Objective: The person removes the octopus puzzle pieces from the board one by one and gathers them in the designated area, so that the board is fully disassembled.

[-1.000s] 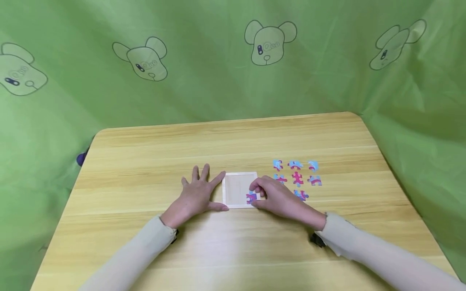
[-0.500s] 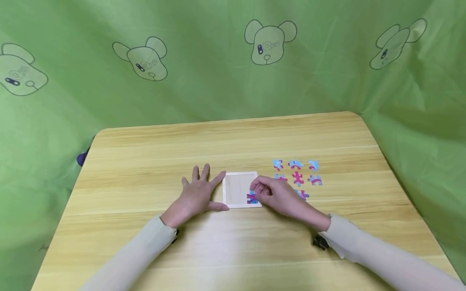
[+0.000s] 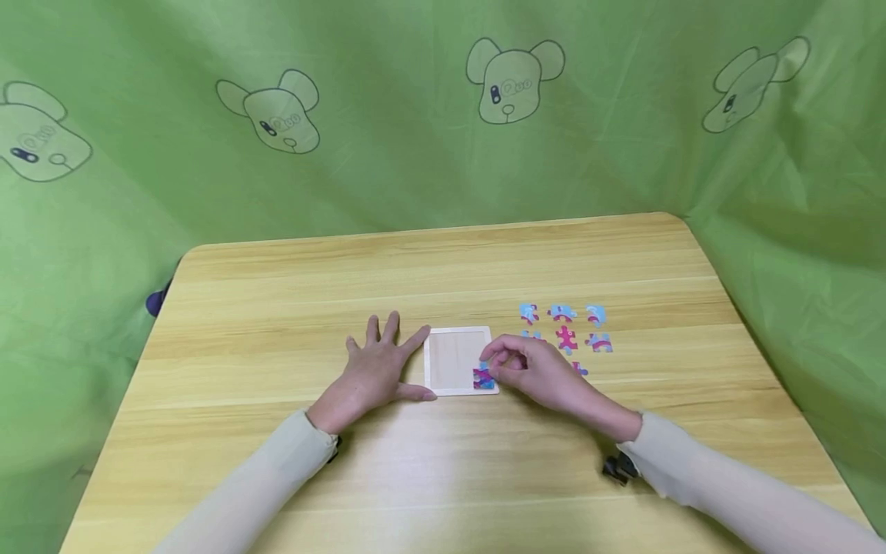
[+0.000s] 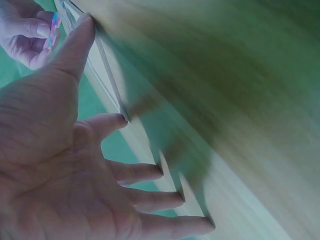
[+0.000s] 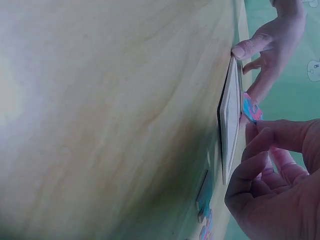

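Observation:
Between thumb and fingertips my right hand (image 3: 536, 373) pinches a pink, purple and blue jigsaw piece (image 3: 483, 377). The piece is raised over the right side of a square wooden puzzle frame (image 3: 450, 362), and in the right wrist view the jigsaw piece (image 5: 251, 107) stands tilted above the frame (image 5: 230, 120). My left hand (image 3: 377, 373) is spread flat, its thumb and index fingertip touching the frame's left corners. The left wrist view shows those straight fingers of the left hand (image 4: 85, 170) against the frame's edge, with the pinched piece (image 4: 52, 31) beyond.
Several loose jigsaw pieces (image 3: 566, 338) lie in rows on the wooden table (image 3: 346, 485) right of the frame, some partly hidden by the right hand. A green curtain (image 3: 394, 169) with printed bear heads hangs behind the table's far edge.
My right hand has shifted slightly to the right with the jigsaw piece, which has turned in the fingers. It now hides more of the lower loose pieces. The left hand stays against the frame.

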Motion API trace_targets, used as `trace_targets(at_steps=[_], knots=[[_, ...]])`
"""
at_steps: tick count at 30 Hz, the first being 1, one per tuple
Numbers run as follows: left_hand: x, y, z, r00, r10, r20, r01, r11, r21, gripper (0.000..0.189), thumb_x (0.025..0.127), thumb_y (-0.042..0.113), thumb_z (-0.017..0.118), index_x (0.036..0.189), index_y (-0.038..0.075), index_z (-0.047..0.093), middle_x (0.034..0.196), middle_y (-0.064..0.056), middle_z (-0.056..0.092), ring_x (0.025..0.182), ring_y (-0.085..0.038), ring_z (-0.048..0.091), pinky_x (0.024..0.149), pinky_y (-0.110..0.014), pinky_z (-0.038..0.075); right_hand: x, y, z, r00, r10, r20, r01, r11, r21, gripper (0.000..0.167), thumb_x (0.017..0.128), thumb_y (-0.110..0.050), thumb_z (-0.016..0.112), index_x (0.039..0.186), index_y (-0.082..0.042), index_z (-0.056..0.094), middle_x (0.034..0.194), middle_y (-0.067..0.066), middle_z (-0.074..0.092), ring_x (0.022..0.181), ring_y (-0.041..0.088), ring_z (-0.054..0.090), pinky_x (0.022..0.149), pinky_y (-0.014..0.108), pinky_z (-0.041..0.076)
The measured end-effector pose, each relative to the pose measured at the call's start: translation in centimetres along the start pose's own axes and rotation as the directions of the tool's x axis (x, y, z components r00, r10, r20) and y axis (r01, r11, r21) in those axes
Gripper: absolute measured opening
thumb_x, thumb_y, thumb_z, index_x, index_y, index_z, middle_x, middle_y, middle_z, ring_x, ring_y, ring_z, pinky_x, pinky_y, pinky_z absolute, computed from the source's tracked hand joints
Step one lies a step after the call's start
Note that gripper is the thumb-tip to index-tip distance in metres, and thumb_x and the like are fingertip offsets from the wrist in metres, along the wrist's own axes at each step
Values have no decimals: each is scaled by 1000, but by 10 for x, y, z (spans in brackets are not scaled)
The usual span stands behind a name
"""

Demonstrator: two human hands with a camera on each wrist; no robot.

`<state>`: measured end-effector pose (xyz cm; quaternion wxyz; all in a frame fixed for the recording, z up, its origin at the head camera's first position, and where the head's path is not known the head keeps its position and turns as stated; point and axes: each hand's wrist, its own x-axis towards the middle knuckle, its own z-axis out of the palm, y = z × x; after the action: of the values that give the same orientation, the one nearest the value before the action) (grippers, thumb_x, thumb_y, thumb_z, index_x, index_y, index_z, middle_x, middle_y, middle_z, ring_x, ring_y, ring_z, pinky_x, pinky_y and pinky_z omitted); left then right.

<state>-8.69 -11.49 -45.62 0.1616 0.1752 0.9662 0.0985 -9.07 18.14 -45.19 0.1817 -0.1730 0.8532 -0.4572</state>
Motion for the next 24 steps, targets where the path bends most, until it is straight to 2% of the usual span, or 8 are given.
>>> trace_targets(at_steps=[3,12,18,24], knots=[[1,0,1,1000,3,-1,-3,1000,7,112,84,75,79,174,28,33,174,-32,20,155,-65,19,106,-87,33,-4,2,-3,1000,20,-1,-20,999,33,15,103,-7,76,117,-11,78,94,1,71,75,21,61,67,26,50],[-1,-2,1,1000,11,-6,-11,999,41,111,85,76,78,174,29,32,174,-32,22,155,-65,21,105,-86,35,-16,4,-19,1000,3,-15,-2,994,108,17,104,-6,73,120,-4,78,94,6,72,74,16,56,64,23,45],[-1,-1,0,1000,20,-8,-19,997,71,111,86,77,76,175,28,31,174,-31,23,154,-64,22,104,-85,37,-26,9,-29,998,40,-42,-35,992,124,18,103,-5,74,121,-3,77,95,8,72,75,15,57,63,22,45],[-2,-1,0,1000,14,0,-14,998,69,110,87,77,75,175,28,30,175,-31,21,155,-64,20,105,-85,36,-36,13,-38,996,80,-38,-74,987,140,23,104,-6,73,126,-1,74,97,10,68,73,14,53,59,22,42]])
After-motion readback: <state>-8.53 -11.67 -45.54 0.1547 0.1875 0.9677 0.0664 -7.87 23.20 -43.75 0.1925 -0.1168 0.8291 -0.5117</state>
